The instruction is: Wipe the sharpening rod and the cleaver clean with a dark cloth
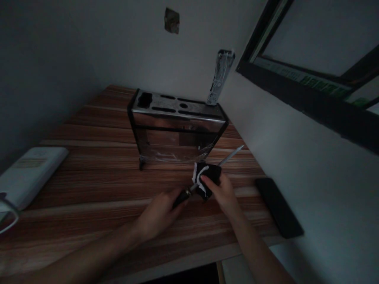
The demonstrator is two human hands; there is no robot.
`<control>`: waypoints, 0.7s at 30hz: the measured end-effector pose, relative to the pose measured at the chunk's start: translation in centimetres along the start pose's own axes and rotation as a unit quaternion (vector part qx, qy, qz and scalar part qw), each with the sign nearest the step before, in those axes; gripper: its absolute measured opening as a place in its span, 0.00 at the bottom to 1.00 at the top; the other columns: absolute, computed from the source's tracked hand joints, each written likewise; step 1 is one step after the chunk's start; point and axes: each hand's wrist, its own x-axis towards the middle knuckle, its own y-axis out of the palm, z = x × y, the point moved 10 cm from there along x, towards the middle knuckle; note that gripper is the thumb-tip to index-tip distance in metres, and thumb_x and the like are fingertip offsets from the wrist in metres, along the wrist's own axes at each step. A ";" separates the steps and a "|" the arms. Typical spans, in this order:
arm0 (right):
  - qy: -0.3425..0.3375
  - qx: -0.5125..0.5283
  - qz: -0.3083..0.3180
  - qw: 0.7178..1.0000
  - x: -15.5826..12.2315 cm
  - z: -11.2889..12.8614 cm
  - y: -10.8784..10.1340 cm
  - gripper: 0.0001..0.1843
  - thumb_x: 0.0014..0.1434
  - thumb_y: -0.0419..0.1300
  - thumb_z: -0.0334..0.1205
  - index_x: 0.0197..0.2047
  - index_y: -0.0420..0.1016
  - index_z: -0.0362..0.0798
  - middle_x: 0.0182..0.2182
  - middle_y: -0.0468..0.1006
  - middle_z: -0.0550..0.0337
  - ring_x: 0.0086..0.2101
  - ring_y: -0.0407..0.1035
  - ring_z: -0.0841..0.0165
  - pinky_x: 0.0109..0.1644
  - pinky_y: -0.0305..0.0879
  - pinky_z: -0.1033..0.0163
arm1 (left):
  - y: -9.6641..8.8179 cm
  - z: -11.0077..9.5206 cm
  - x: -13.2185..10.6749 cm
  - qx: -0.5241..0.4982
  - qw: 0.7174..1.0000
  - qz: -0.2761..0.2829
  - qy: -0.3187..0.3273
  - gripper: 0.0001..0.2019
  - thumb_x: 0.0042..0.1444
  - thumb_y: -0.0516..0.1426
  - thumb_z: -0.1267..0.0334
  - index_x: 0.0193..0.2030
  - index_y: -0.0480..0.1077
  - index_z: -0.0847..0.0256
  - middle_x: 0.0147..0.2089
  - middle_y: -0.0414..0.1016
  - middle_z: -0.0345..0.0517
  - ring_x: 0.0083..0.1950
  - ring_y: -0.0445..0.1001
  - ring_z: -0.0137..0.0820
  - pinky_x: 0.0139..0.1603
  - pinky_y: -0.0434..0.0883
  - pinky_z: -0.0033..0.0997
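My left hand (158, 213) is closed round the dark handle of a knife (229, 157), whose thin pale blade points up and to the right. My right hand (222, 191) pinches a black cloth with white edges (205, 177), wrapped round the blade near the handle. Both hands hover over a brown wooden table (97, 177). Just behind them stands a metal knife block (177, 128) with several slots in its top and a see-through front.
A white flat box (29, 173) lies at the table's left edge. A black phone (278, 207) rests at the right edge by the wall. A plastic-wrapped object (220, 77) leans in the corner behind the block. A dark window frame (310, 98) runs along the right wall.
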 end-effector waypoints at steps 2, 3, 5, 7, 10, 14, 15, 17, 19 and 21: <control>-0.003 -0.022 0.029 0.999 -0.3 0.3 0.9 0.14 0.43 0.67 0.45 0.32 0.75 0.46 0.28 0.79 0.59 0.30 0.72 0.66 0.33 0.70 0.64 | 0.0 0.0 -0.1 -0.011 1.000 -0.003 0.004 0.10 0.59 0.49 0.63 0.44 0.67 0.60 0.38 0.76 0.44 0.36 0.75 0.32 0.35 0.69 0.28; -0.005 -0.032 0.044 0.999 -0.4 0.5 1.3 0.14 0.42 0.67 0.44 0.31 0.75 0.46 0.28 0.79 0.59 0.30 0.72 0.66 0.33 0.70 0.64 | -0.1 -0.1 -0.1 -0.015 1.000 -0.004 0.005 0.10 0.59 0.49 0.63 0.45 0.67 0.60 0.39 0.76 0.44 0.36 0.75 0.32 0.36 0.69 0.29; -0.008 -0.043 0.068 0.997 -0.7 0.8 2.0 0.13 0.42 0.67 0.43 0.30 0.75 0.46 0.27 0.79 0.60 0.30 0.72 0.67 0.34 0.70 0.64 | -0.1 -0.1 -0.1 -0.019 1.000 -0.005 0.007 0.11 0.59 0.49 0.63 0.46 0.66 0.60 0.40 0.76 0.45 0.38 0.75 0.33 0.38 0.69 0.29; -0.012 -0.042 0.085 0.995 -0.8 1.0 2.6 0.11 0.42 0.67 0.42 0.30 0.75 0.46 0.27 0.79 0.61 0.29 0.72 0.67 0.34 0.69 0.64 | -0.1 -0.1 -0.1 -0.019 1.000 -0.004 0.010 0.11 0.59 0.49 0.63 0.46 0.66 0.60 0.41 0.76 0.45 0.39 0.75 0.33 0.40 0.69 0.30; -0.014 -0.034 0.090 0.995 -1.0 1.2 2.9 0.10 0.42 0.67 0.40 0.29 0.76 0.46 0.27 0.79 0.62 0.29 0.71 0.68 0.33 0.69 0.64 | -0.1 -0.1 -0.1 -0.016 1.000 -0.005 0.011 0.10 0.59 0.49 0.63 0.46 0.66 0.60 0.41 0.76 0.45 0.40 0.75 0.33 0.41 0.70 0.31; 0.002 -0.012 0.104 0.995 -1.1 0.8 3.4 0.09 0.42 0.67 0.40 0.28 0.76 0.46 0.24 0.78 0.63 0.26 0.70 0.70 0.29 0.68 0.67 | -0.2 0.0 0.0 -0.017 1.000 -0.006 0.008 0.11 0.59 0.49 0.64 0.46 0.66 0.60 0.41 0.76 0.45 0.40 0.75 0.34 0.41 0.70 0.32; 0.005 -0.011 0.106 0.994 -1.2 0.8 3.5 0.09 0.42 0.67 0.40 0.27 0.76 0.46 0.23 0.77 0.63 0.25 0.70 0.70 0.28 0.67 0.67 | -0.2 0.0 -0.1 -0.018 1.000 -0.006 0.009 0.11 0.59 0.49 0.64 0.46 0.66 0.60 0.41 0.76 0.45 0.40 0.75 0.34 0.41 0.70 0.32; 0.006 -0.014 0.102 0.995 -1.2 0.7 3.4 0.09 0.41 0.67 0.40 0.27 0.76 0.46 0.23 0.77 0.63 0.25 0.69 0.71 0.27 0.66 0.68 | -0.2 -0.2 -0.1 -0.021 1.000 -0.006 0.013 0.11 0.59 0.49 0.64 0.47 0.66 0.60 0.42 0.76 0.45 0.41 0.75 0.33 0.42 0.70 0.32; 0.006 -0.020 0.096 0.995 -1.2 0.7 3.3 0.10 0.41 0.67 0.41 0.28 0.76 0.45 0.23 0.77 0.63 0.25 0.69 0.70 0.27 0.66 0.68 | -0.2 -0.2 -0.1 -0.021 1.000 -0.005 0.015 0.11 0.59 0.49 0.64 0.46 0.66 0.60 0.42 0.76 0.45 0.41 0.75 0.34 0.42 0.70 0.32; 0.008 -0.022 0.096 0.995 -1.3 0.6 3.3 0.11 0.41 0.67 0.41 0.28 0.76 0.45 0.24 0.77 0.62 0.26 0.70 0.70 0.28 0.67 0.67 | -0.2 -0.2 -0.1 -0.016 1.000 -0.004 0.011 0.10 0.59 0.49 0.64 0.46 0.66 0.60 0.41 0.76 0.46 0.40 0.75 0.34 0.41 0.70 0.32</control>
